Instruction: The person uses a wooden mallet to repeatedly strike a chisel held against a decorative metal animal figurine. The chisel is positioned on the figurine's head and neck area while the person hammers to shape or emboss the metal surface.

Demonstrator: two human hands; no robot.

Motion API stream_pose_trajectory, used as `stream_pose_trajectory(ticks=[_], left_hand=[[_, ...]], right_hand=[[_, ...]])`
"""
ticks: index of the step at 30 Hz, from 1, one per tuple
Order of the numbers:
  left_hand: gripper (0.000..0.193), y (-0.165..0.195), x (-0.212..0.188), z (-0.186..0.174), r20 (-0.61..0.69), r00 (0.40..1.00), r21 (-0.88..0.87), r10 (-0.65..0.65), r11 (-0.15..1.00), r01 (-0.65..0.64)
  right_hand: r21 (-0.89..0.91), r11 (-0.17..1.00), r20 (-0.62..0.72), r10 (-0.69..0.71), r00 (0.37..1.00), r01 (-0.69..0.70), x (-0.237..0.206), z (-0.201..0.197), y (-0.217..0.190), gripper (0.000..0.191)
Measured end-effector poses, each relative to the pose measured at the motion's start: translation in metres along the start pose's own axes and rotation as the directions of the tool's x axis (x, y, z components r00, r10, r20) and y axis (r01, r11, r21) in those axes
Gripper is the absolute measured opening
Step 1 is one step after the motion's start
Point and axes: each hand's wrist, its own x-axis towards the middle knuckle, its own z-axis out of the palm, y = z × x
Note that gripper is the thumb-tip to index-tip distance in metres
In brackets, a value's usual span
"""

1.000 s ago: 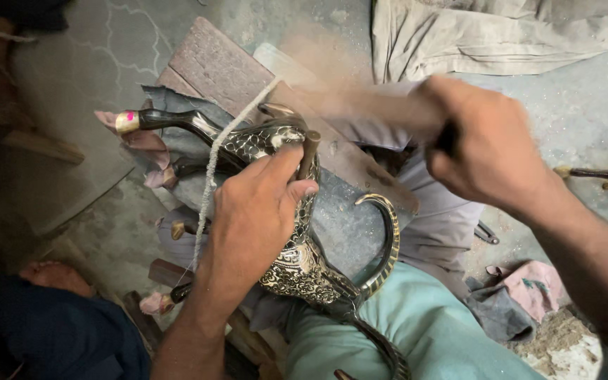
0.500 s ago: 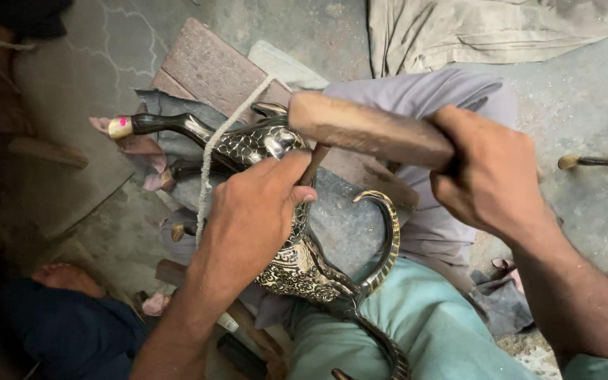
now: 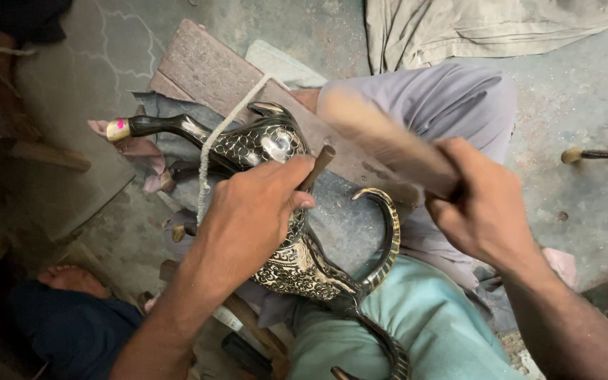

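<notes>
Brass engraved jug [image 3: 269, 151], left hand [image 3: 251, 214] steadying chisel [image 3: 318, 165], right hand [image 3: 483, 211] gripping mallet [image 3: 381, 137]

At twelve o'clock a worn board [image 3: 205, 70] lies slanted on the concrete floor [image 3: 571, 141], with a pale folded pad [image 3: 283, 65] touching its upper edge. A crumpled beige cloth [image 3: 501, 28] spreads across one o'clock. At three o'clock a dark tool [image 3: 603, 156] with a wooden knob rests on the floor. Pink rags [image 3: 142, 151] bunch up at nine o'clock. At seven o'clock a bare foot [image 3: 72, 278] sticks out of dark blue cloth [image 3: 72, 331]. My grey trouser knee [image 3: 452, 105] rises at one o'clock, my teal one [image 3: 416, 331] at six.
</notes>
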Motion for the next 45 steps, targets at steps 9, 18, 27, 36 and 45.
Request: stream_pose_trajectory(ticks=[9, 18, 27, 36, 45], left_hand=[[0.025, -0.005, 0.000, -0.004, 0.128, 0.991, 0.089, 0.043, 0.995, -0.055], [0.022, -0.007, 0.004, -0.005, 0.207, 0.975, 0.125, 0.085, 0.986, -0.113], [0.020, -0.005, 0.007, -0.008, 0.268, 0.961, 0.161, 0.063, 0.981, -0.109], [0.038, 0.002, -0.019, -0.025, 0.067, 0.988, -0.065, 0.139, 0.989, -0.134], [0.036, -0.018, -0.073, -0.001, -0.509, 0.818, -0.231, -0.270, 0.958, 0.172]], right_hand=[[0.494, 0.869, -0.082, 0.091, 0.992, -0.039, -0.030, 0.022, 0.017, 0.043], [0.262, 0.940, -0.039, 0.236, 0.971, -0.218, -0.058, 0.039, 0.022, 0.048], [0.095, 0.993, -0.114, 0.081, 0.990, -0.070, -0.066, 0.040, 0.015, 0.053], [-0.029, 0.995, -0.155, 0.089, 0.984, -0.095, -0.064, 0.045, 0.049, 0.059], [0.231, 0.934, -0.083, 0.298, 0.951, -0.272, -0.044, 0.030, 0.078, 0.051]])
